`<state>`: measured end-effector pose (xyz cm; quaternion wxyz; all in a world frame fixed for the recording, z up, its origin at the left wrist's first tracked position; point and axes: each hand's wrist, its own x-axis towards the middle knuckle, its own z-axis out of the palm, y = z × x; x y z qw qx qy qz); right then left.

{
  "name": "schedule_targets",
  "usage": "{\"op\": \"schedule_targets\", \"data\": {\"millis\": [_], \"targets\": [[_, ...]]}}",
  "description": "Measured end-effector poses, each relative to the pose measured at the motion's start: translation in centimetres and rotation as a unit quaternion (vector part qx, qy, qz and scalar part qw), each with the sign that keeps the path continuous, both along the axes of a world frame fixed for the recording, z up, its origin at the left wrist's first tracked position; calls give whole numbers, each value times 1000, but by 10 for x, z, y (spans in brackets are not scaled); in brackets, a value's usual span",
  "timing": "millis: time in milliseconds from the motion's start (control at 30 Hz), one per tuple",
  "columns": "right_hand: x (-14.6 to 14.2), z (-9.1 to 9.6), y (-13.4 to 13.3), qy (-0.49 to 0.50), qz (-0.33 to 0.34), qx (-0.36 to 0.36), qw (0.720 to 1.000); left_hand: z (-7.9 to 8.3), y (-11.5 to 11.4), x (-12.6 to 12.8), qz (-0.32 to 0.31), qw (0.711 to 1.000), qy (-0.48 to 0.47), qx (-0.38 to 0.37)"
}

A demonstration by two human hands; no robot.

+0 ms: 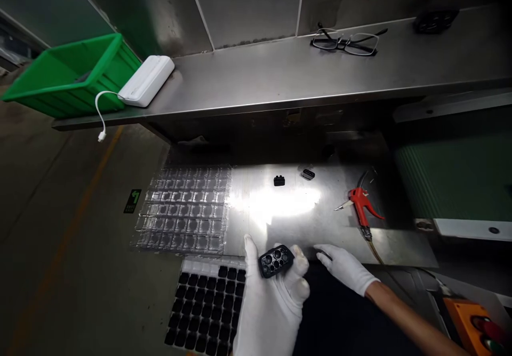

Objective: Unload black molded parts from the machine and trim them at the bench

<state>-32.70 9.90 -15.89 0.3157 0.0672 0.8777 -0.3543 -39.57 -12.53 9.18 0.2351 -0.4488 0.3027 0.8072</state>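
Observation:
My left hand (272, 297), in a white glove, grips a small black plastic part (276, 261) with rounded corners and several round holes in its upper face. Just to its right, my right hand (346, 268), also gloved, is by the front edge of the metal table. Its fingers stretch out with a dark gap between thumb and forefinger, and I see nothing held there. Farther back on the table lie a small black piece with knobs (279, 181) and another black part (308, 174).
A clear plastic tray (184, 209) covers the table's left side; below it a tray (196, 266) holds rows of black parts. A red air gun (361, 206) lies right. The shelf (256, 78) bears glasses (346, 44), a white box (148, 81) and a green bin (108, 73).

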Motion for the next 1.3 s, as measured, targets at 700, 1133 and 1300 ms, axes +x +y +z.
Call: {"op": "schedule_targets", "data": {"millis": [700, 1133, 1300], "targets": [[-22, -10, 39, 5, 62, -26, 998, 14, 63, 8, 28, 999, 12, -37], [-24, -9, 37, -1, 91, -17, 996, 8, 52, 33, 59, 991, 66, -103], [-23, -7, 35, -12, 115, -11, 993, 7, 44, 26, 118, 992, 33, 6]]}}
